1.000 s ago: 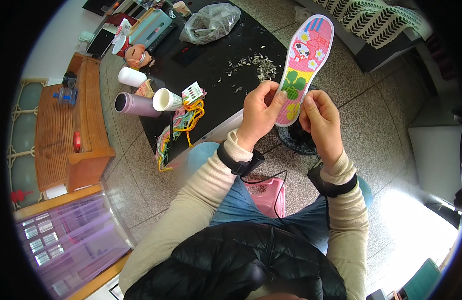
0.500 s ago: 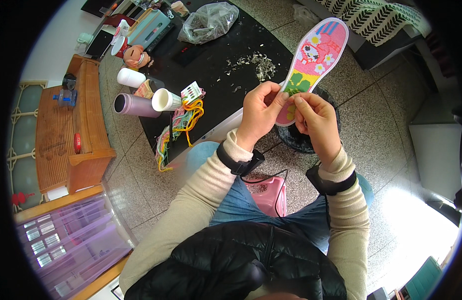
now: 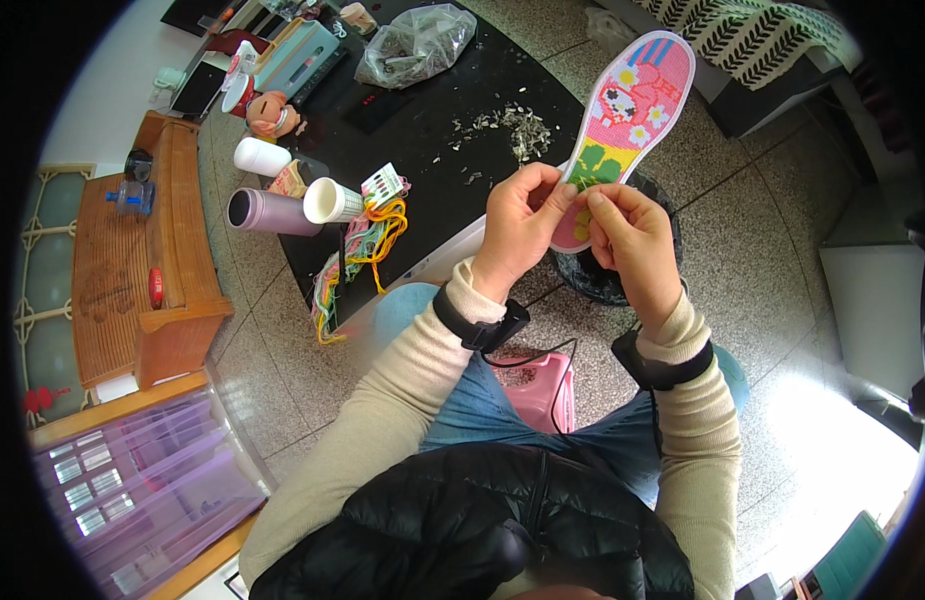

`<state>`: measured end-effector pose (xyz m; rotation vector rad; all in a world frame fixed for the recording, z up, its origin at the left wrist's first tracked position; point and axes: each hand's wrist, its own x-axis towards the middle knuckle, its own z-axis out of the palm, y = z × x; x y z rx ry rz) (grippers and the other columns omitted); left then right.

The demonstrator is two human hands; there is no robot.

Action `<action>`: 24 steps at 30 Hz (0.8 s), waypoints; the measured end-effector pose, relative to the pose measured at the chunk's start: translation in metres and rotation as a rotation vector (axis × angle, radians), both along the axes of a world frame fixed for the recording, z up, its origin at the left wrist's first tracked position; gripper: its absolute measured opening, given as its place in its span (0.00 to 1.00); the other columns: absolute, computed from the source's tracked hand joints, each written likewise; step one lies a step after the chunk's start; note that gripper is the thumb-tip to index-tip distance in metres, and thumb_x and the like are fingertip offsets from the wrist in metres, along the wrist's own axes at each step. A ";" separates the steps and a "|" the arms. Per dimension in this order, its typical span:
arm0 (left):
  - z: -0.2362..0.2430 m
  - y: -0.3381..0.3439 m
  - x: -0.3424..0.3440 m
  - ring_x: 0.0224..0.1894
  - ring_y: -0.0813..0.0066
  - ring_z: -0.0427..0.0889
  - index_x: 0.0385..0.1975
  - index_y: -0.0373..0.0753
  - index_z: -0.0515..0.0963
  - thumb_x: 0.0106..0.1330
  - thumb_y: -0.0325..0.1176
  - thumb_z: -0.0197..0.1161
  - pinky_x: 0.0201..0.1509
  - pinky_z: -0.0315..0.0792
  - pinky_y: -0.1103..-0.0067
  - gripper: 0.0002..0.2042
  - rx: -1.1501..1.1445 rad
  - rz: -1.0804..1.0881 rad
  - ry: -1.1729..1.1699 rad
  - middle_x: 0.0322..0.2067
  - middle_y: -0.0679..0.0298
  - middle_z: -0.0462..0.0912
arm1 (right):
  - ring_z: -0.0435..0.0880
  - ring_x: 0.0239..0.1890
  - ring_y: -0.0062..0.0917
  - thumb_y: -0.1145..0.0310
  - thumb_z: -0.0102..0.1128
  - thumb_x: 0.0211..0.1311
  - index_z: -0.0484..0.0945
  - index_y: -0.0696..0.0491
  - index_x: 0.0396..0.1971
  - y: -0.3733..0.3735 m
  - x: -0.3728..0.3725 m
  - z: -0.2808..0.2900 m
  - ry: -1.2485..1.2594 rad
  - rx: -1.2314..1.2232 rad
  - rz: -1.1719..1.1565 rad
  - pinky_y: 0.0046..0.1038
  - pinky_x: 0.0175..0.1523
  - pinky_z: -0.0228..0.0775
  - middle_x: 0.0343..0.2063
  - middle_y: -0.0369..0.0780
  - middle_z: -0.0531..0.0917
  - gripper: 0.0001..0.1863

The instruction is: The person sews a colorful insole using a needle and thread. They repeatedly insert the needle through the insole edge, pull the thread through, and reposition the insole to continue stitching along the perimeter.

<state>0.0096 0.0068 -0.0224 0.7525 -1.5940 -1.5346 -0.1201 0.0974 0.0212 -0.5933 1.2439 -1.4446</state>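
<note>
An embroidered insole [image 3: 645,92] with a pink, white, yellow and green pattern is held up at a slant past the table's right edge. My left hand [image 3: 520,225] pinches its left edge at the narrow middle, thumb on the stitched face. Over the lower part of the insole, my right hand [image 3: 638,235] has thumb and forefinger pressed together beside the green stitches. Fine green strands show between the two hands; whatever the right fingertips grip is too small to make out. The heel end is partly hidden behind my right fingers.
Colourful embroidery threads [image 3: 383,232] hang over the edge of the black table [image 3: 433,135], beside a paper cup [image 3: 333,201] and a purple tumbler [image 3: 273,211]. Seed shells [image 3: 525,134] and a plastic bag [image 3: 418,45] lie farther back. Below the insole stands a black-lined bin [image 3: 590,278].
The insole has shifted very slightly down and left. Both hands keep nearly the same place and grip.
</note>
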 end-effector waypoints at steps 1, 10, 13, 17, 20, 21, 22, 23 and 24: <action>0.000 0.000 0.000 0.31 0.87 0.80 0.36 0.33 0.78 0.70 0.32 0.65 0.34 0.74 0.86 0.08 -0.005 0.000 -0.001 0.29 0.68 0.84 | 0.63 0.15 0.10 0.64 0.55 0.74 0.78 0.60 0.39 0.000 0.000 0.000 0.001 0.001 0.000 0.15 0.20 0.52 0.17 0.29 0.71 0.12; -0.003 0.000 -0.001 0.30 0.85 0.80 0.35 0.34 0.78 0.69 0.31 0.66 0.33 0.73 0.84 0.07 -0.054 -0.002 -0.003 0.28 0.68 0.83 | 0.62 0.15 0.10 0.65 0.55 0.74 0.78 0.60 0.40 0.000 -0.004 -0.003 -0.055 0.022 0.016 0.15 0.20 0.51 0.17 0.29 0.70 0.12; 0.001 -0.003 0.000 0.29 0.76 0.80 0.34 0.37 0.79 0.65 0.27 0.66 0.31 0.72 0.81 0.03 -0.377 0.084 -0.122 0.28 0.66 0.81 | 0.62 0.16 0.10 0.66 0.55 0.74 0.77 0.60 0.40 0.001 -0.009 -0.005 -0.131 0.049 0.052 0.14 0.21 0.51 0.18 0.29 0.70 0.11; 0.010 -0.006 0.000 0.30 0.62 0.79 0.32 0.39 0.80 0.56 0.21 0.66 0.31 0.72 0.73 0.06 -0.832 0.172 -0.209 0.29 0.62 0.78 | 0.64 0.18 0.10 0.68 0.54 0.74 0.77 0.61 0.42 0.002 -0.014 -0.009 -0.241 0.082 0.093 0.13 0.22 0.53 0.21 0.29 0.71 0.10; 0.014 -0.003 0.000 0.32 0.60 0.81 0.35 0.37 0.80 0.55 0.17 0.66 0.34 0.75 0.75 0.10 -0.981 0.094 -0.234 0.31 0.60 0.80 | 0.73 0.20 0.14 0.68 0.56 0.73 0.78 0.59 0.41 0.003 -0.014 -0.011 -0.363 0.173 0.031 0.14 0.24 0.64 0.24 0.32 0.78 0.09; 0.014 -0.003 -0.001 0.32 0.61 0.81 0.36 0.37 0.80 0.55 0.18 0.66 0.34 0.75 0.75 0.10 -0.943 0.086 -0.223 0.31 0.60 0.80 | 0.72 0.21 0.13 0.68 0.54 0.73 0.77 0.60 0.42 0.004 -0.014 -0.011 -0.409 0.118 0.049 0.14 0.24 0.62 0.25 0.33 0.78 0.09; 0.013 -0.003 -0.001 0.33 0.61 0.81 0.36 0.37 0.80 0.56 0.18 0.66 0.34 0.75 0.75 0.10 -0.903 0.078 -0.206 0.32 0.59 0.80 | 0.71 0.21 0.12 0.69 0.53 0.74 0.76 0.60 0.43 0.005 -0.015 -0.010 -0.420 0.122 0.019 0.14 0.23 0.61 0.27 0.34 0.79 0.09; 0.012 -0.003 -0.001 0.33 0.61 0.81 0.36 0.38 0.80 0.57 0.18 0.65 0.35 0.75 0.75 0.09 -0.855 0.069 -0.184 0.32 0.59 0.80 | 0.70 0.21 0.11 0.70 0.52 0.75 0.76 0.61 0.44 0.005 -0.018 -0.010 -0.433 0.063 0.042 0.14 0.23 0.59 0.28 0.35 0.80 0.09; 0.010 -0.004 -0.001 0.34 0.64 0.81 0.37 0.37 0.80 0.59 0.19 0.66 0.36 0.75 0.76 0.08 -0.810 0.070 -0.150 0.32 0.60 0.80 | 0.72 0.24 0.11 0.70 0.52 0.74 0.76 0.60 0.44 0.006 -0.023 -0.009 -0.431 0.034 0.067 0.13 0.25 0.61 0.31 0.36 0.82 0.09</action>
